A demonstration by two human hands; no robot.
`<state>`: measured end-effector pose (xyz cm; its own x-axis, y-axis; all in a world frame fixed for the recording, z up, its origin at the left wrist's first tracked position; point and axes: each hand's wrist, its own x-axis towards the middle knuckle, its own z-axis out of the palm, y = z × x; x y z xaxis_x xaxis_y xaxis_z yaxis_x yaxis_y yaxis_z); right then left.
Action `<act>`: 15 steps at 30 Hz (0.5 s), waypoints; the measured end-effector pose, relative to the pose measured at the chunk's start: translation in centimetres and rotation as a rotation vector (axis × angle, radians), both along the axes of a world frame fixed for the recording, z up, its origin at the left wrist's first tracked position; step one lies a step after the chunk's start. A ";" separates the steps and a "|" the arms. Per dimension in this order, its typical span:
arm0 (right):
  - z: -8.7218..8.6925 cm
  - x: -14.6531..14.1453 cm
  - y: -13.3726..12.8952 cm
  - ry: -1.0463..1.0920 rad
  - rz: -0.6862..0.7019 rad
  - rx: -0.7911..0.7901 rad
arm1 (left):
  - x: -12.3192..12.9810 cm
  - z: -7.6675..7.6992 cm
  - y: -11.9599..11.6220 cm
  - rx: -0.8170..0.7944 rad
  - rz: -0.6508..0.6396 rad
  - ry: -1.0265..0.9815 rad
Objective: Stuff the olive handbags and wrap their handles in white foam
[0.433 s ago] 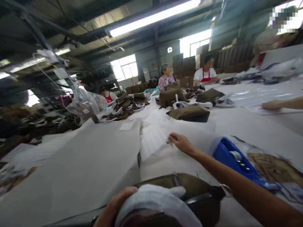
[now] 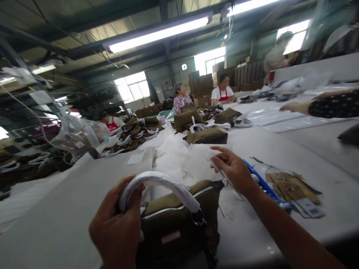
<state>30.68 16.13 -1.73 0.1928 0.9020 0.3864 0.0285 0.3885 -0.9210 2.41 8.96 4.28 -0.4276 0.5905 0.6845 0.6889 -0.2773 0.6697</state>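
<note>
Left hand point(image 2: 119, 220) curled round wrapped handle point(image 2: 161, 179) of olive handbag point(image 2: 174, 220); right hand point(image 2: 231, 166) half open, fingers pinching thin translucent sheet point(image 2: 199, 158).

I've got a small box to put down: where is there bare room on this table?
Bare surface lies left of the left hand, up to the thin white sheets. Another patch lies right of the brown tags, nearer than the clear plastic. It is crowded by the blue holder and around the olive bags.
</note>
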 end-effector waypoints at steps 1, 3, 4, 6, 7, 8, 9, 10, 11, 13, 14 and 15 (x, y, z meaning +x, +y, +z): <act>0.6 0.5 -1.1 -0.027 -0.117 0.048 | 0.6 -0.1 0.3 -0.004 -0.010 0.026; 1.7 1.0 -3.7 -0.041 -0.319 0.109 | 1.7 -0.6 0.7 -0.045 -0.069 0.082; 2.1 0.9 -5.1 -0.018 -0.349 0.109 | 2.2 -0.8 0.8 -0.083 -0.111 0.086; 2.8 0.0 -8.0 0.078 -0.176 0.018 | 2.8 -1.1 0.8 -0.176 -0.208 0.037; 3.0 -0.9 -9.3 0.128 -0.001 -0.080 | 3.0 -1.1 0.7 -0.225 -0.265 -0.004; 3.0 -1.9 -10.4 0.169 0.212 -0.202 | 3.1 -1.0 0.6 -0.276 -0.330 -0.050; 2.9 -3.0 -11.2 0.184 0.416 -0.323 | 3.1 -0.8 0.3 -0.331 -0.407 -0.088; 2.6 -4.1 -11.8 0.173 0.577 -0.407 | 3.1 -0.5 -0.1 -0.382 -0.482 -0.117; 2.3 -5.3 -12.0 0.136 0.674 -0.449 | 3.1 -0.1 -0.6 -0.421 -0.548 -0.138; 1.3 -7.3 -11.8 0.054 0.675 -0.418 | 3.1 0.5 -1.7 -0.445 -0.667 -0.143; 0.8 -8.1 -11.4 0.032 0.618 -0.380 | 3.1 0.7 -2.3 -0.434 -0.725 -0.132; 0.3 -8.8 -11.0 0.025 0.553 -0.346 | 3.0 0.8 -2.9 -0.413 -0.771 -0.130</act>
<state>21.89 5.13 -1.39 -0.3306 0.9420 0.0576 -0.1140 0.0207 -0.9933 5.44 6.11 5.09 0.1324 0.9360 0.3262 0.3218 -0.3518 0.8790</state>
